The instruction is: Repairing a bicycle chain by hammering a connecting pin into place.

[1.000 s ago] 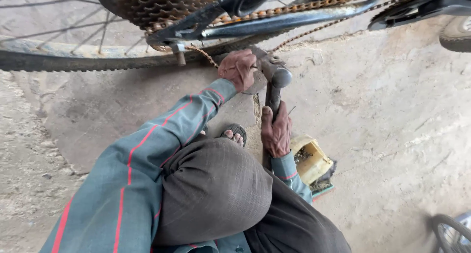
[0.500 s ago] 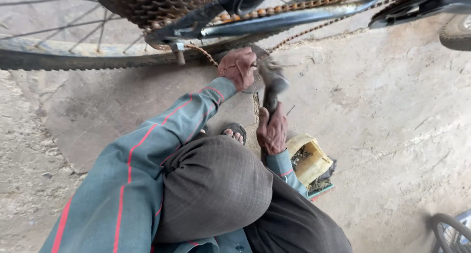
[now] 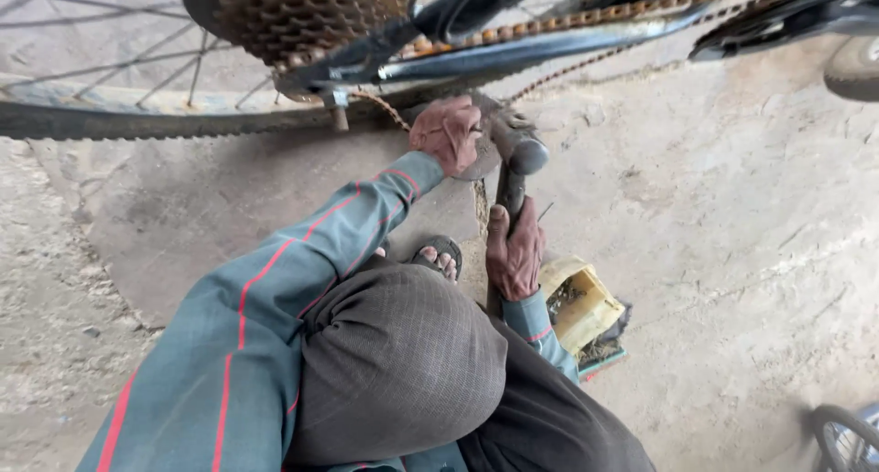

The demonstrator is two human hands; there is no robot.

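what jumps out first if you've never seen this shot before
The rusty gear cluster and chain of a bicycle fill the top edge, just above the dark tyre. Below them, at centre, the right hand grips a hammer by its handle, head up, while the left hand reaches up to the chain beside the hammer head. A small yellow box of parts sits on the concrete ground right of the right hand.

Single head-worn view, looking steeply down from close above, facing the bicycle wheel (image 3: 110,115) and concrete ground (image 3: 732,252)
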